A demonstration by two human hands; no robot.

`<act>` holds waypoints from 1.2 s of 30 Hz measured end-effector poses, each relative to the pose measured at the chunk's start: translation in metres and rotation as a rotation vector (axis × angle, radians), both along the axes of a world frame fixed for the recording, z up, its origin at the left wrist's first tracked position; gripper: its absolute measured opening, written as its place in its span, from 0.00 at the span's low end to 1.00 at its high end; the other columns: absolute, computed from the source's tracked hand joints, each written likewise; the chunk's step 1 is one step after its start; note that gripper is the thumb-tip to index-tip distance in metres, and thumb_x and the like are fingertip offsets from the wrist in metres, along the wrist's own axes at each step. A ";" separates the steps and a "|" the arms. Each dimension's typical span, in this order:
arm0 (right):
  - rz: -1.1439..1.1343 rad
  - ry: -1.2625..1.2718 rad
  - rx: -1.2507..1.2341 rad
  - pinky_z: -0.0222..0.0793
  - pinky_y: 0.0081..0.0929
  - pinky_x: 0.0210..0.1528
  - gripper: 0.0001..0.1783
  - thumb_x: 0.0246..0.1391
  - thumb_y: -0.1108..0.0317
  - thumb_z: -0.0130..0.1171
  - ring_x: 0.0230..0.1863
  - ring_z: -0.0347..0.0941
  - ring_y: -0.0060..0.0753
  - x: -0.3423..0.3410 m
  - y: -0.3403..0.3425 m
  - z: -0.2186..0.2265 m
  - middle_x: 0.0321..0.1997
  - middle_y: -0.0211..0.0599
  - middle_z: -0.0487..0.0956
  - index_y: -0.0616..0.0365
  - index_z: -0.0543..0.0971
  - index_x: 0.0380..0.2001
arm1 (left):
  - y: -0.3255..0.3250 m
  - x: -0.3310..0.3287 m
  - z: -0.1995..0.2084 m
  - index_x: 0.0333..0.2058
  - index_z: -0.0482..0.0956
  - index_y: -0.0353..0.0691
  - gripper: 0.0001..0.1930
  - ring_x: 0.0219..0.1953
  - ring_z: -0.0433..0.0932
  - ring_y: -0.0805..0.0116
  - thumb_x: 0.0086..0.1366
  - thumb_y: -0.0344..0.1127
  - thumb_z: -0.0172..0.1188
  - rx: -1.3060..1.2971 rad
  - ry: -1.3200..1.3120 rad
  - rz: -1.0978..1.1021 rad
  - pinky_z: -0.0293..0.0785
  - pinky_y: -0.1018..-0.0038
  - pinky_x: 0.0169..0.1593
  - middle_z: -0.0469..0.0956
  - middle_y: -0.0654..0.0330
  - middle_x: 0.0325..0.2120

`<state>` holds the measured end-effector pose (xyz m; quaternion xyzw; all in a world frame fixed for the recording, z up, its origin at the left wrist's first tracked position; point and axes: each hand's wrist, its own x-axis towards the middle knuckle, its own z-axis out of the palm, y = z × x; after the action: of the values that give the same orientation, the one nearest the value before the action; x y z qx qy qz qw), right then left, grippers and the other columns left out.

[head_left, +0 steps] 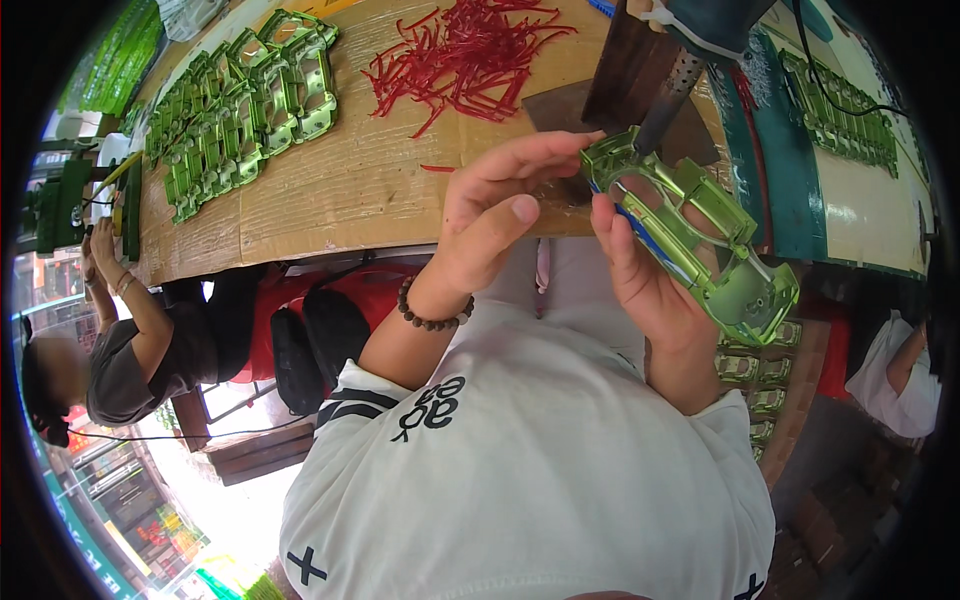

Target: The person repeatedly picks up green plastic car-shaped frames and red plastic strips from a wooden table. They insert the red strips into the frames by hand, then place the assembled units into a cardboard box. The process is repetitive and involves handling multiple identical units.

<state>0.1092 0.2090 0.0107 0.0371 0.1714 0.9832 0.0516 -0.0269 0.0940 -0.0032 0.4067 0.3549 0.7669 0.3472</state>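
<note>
Firstly, white shirt [530, 460]: it is nearest to the camera; a beaded bracelet [435, 310] sits on the left wrist.
Right hand [650, 280]: it is clamped on the green frame [715, 205], with the fingers along its lower edge.
Left hand [490, 215]: thumb and fingers are apart, and the fingers reach to the upper end of the green frame; whether they touch it, I cannot say surely.
Green frame: it is held tilted above the near edge of the table [330, 200], toward its right side, with a blue strip [650, 235] along one edge.
Brown tray [805, 400]: it is below at the right, past the near edge of the table, and small green parts [768, 400] lie on it in rows.
Dark rod [655, 125]: it slants down from a perforated metal sleeve [685, 75], its tip over the upper end of the green frame.
Metal plate [555, 110]: it lies on the table, behind the green frame.
Red strips [470, 60]: they make a loose heap toward the far edge; one single strip [437, 169] lies nearer.
Green frames in rows [250, 105]: they cover the left part of the table, up to its far left corner.
Co-worker [145, 365]: this person, in a dark shirt, is beyond the left edge, both hands raised at a green machine [60, 205].
</note>
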 end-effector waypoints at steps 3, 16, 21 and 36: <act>0.010 -0.042 0.000 0.61 0.43 0.60 0.25 0.60 0.61 0.40 0.59 0.56 0.62 0.002 0.003 -0.001 0.58 0.53 0.61 0.68 0.57 0.55 | 0.000 -0.001 0.000 0.51 0.65 0.28 0.24 0.55 0.65 0.60 0.57 0.36 0.48 0.011 0.017 -0.012 0.57 0.67 0.58 0.66 0.45 0.52; 0.035 0.003 -0.057 0.61 0.41 0.60 0.26 0.60 0.61 0.43 0.59 0.56 0.61 0.008 0.008 -0.005 0.57 0.56 0.63 0.67 0.59 0.55 | 0.000 0.003 0.002 0.53 0.64 0.28 0.30 0.56 0.64 0.61 0.55 0.42 0.53 -0.020 0.072 -0.045 0.56 0.68 0.59 0.64 0.47 0.55; 0.113 0.033 -0.135 0.60 0.41 0.61 0.25 0.60 0.59 0.43 0.60 0.56 0.59 0.006 0.017 -0.012 0.57 0.56 0.63 0.67 0.61 0.55 | -0.001 0.004 0.005 0.54 0.62 0.28 0.30 0.57 0.62 0.62 0.55 0.40 0.52 -0.047 0.092 -0.070 0.55 0.69 0.59 0.63 0.48 0.56; -0.085 0.047 0.108 0.55 0.45 0.63 0.24 0.59 0.61 0.44 0.61 0.53 0.62 0.002 0.022 -0.010 0.60 0.55 0.58 0.67 0.61 0.54 | 0.009 0.008 0.007 0.59 0.57 0.36 0.35 0.50 0.67 0.61 0.49 0.24 0.54 -0.197 0.341 0.029 0.58 0.71 0.55 0.69 0.51 0.48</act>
<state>0.1116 0.2310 0.0008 0.0699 0.1176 0.9868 0.0871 -0.0189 0.1033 0.0035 0.4896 0.4877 0.6533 0.3093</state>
